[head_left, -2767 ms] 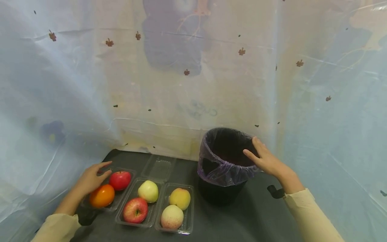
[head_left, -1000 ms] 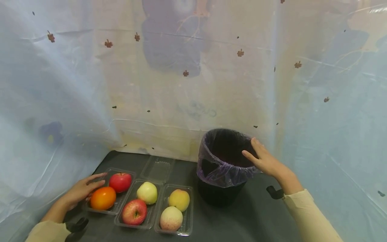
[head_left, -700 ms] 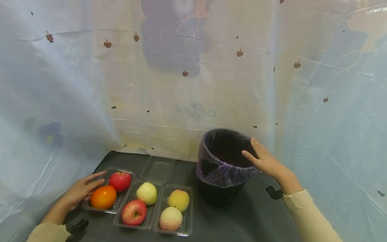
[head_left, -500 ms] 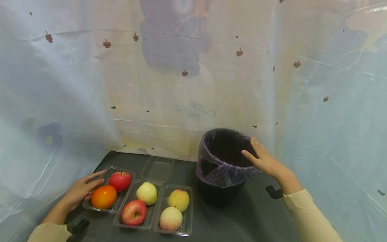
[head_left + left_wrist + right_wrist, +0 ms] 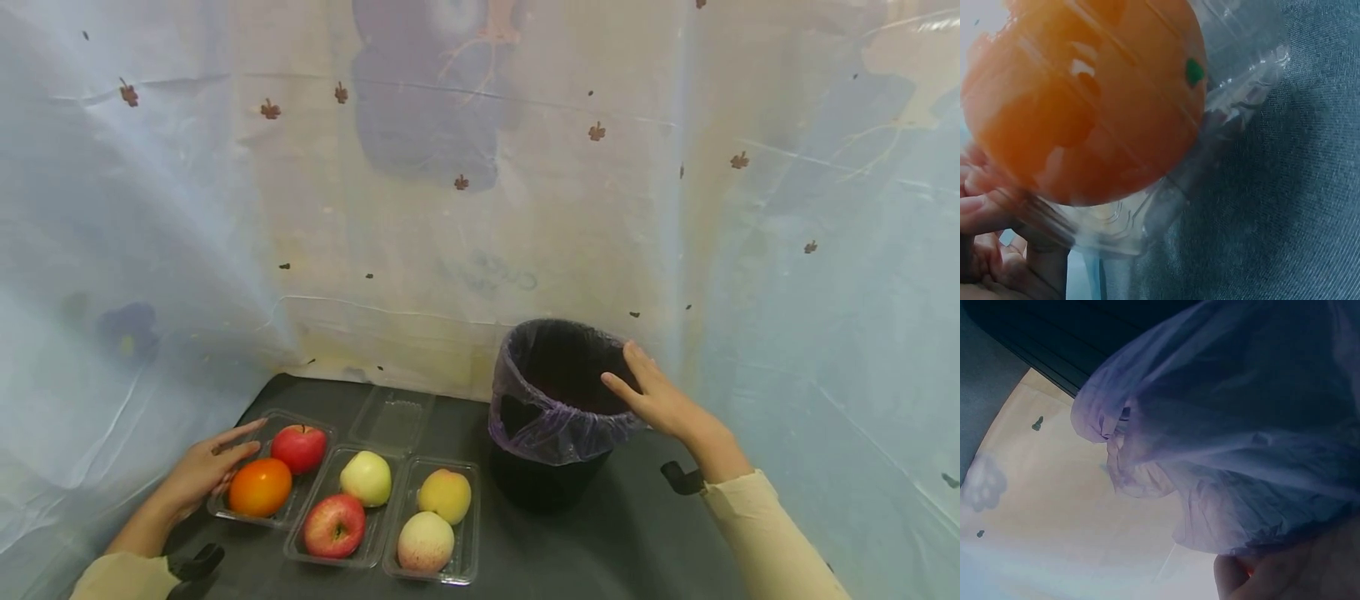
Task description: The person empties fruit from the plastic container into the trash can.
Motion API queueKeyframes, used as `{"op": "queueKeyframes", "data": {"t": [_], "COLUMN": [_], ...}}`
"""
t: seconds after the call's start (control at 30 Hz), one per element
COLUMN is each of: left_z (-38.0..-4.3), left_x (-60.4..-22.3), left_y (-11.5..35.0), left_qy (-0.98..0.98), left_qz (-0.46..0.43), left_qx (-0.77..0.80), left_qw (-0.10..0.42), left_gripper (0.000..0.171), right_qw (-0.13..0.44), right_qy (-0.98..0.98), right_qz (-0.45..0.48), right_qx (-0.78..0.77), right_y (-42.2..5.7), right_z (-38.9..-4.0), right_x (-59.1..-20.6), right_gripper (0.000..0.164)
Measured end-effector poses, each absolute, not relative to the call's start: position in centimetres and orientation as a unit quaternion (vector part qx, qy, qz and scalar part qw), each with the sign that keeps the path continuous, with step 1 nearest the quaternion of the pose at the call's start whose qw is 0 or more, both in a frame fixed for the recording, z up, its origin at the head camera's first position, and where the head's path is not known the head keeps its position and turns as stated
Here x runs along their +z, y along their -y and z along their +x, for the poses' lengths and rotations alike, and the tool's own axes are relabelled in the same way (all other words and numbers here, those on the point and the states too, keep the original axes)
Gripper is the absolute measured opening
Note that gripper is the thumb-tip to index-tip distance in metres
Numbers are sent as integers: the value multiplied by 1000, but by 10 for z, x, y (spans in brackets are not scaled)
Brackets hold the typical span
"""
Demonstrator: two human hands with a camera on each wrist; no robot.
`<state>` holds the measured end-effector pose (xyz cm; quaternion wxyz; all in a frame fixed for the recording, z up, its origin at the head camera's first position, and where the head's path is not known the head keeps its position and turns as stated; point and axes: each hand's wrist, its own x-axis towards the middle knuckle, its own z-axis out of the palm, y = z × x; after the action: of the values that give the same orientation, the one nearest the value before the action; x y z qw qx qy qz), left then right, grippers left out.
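Note:
In the head view my left hand [image 5: 197, 475] lies along the left side of a clear plastic tray [image 5: 306, 490], fingers extended. An orange [image 5: 260, 487] and a red apple [image 5: 298, 448] sit in that tray. The left wrist view shows the orange [image 5: 1097, 106] through the clear wall, with fingers [image 5: 985, 215] right at the tray's edge. My right hand [image 5: 667, 404] rests at the right rim of a black bin [image 5: 543, 483], its thumb over the mouth and its fingers extended. A purple bag [image 5: 1222, 437] lines the bin and folds over its rim.
A middle tray [image 5: 378, 542] holds a striped red apple [image 5: 334, 526] and a pale green apple [image 5: 366, 478]. The right tray [image 5: 470, 542] holds two peach-like fruits [image 5: 445, 496]. A clear lid [image 5: 392, 418] lies behind them. Printed plastic sheeting [image 5: 420, 250] borders the dark table [image 5: 622, 533].
My left hand has gone from over the left tray to its left side, and that tray with its fruit has shifted slightly. The right hand has stayed at the bin's rim.

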<state>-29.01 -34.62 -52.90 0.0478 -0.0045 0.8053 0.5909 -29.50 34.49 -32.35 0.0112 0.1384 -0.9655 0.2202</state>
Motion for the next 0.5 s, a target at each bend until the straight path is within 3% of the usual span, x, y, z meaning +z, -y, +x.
{"op": "queueKeyframes", "data": {"t": [0.5], "left_z": [-293], "left_x": [-521], "left_y": [342], "left_qy": [-798], "left_qz": [-25], "left_qx": [602], "left_qw": [-7], "left_gripper": [72], "right_qw": [14], "right_qy": [965], "right_qz": [140], "right_qx": [220], "right_y": [-346], "right_z": [-295], "right_x": [-325], "right_gripper": [96]}}
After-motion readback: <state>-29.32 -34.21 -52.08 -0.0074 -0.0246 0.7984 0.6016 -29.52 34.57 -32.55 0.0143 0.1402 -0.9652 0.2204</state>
